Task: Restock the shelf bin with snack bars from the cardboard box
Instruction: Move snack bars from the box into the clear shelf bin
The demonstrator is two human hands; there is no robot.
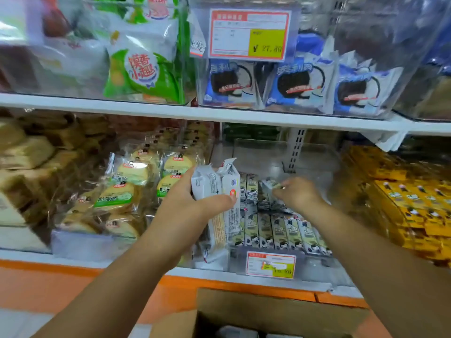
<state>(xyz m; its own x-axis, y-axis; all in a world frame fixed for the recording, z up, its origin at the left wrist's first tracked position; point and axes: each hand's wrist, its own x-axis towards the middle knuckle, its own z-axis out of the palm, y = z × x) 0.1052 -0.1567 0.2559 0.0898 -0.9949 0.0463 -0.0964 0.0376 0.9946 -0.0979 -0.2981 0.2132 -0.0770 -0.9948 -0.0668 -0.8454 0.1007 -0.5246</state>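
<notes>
Bin (258,147) part filled, box (280,311) below it.
My left hand (195,203) grips a stack (212,185) of bars at its left; my right hand (299,192) pinches one bar (269,185) over the back row (249,189). Next, I judge: seat it flush.

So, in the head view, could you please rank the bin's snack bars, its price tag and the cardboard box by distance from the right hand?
1. Snack bars, just under the right hand.
2. Price tag, in front of them.
3. Cardboard box, bottom of frame.
</notes>
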